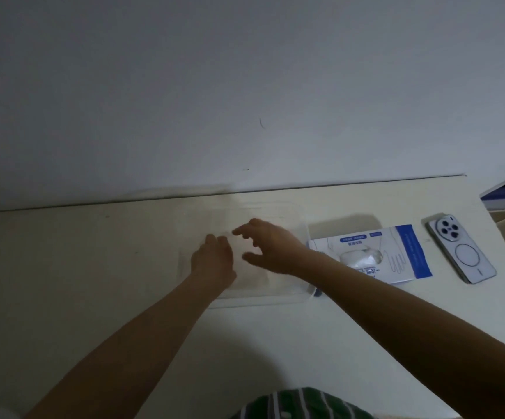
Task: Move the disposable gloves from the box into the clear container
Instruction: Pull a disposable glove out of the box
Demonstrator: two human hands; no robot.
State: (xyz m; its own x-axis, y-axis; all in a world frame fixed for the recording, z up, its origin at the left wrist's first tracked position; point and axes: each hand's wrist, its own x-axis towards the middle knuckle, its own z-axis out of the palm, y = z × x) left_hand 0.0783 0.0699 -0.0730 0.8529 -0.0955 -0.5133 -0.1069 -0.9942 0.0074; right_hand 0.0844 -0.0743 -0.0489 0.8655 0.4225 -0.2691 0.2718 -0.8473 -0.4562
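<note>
Two hands hover above the rigid, see-through clear container (263,294) at the worktop's centre. My left hand (213,258) has its grip curled, on what I cannot tell; my right hand (270,249) has its grip spread apart. At three o'clock lies the cardboard glove box (408,252), with filmy gloves (361,258) bulging from its slot. I would release each glove low and flat.

Observed: left forearm (142,337) and right forearm (396,309) both bare from the lower frame edge to the wrists, left hand (215,255) and right hand (270,249) uncovered, and a dark green garment (299,403) with thin white stripes visible at the bottom edge.
</note>
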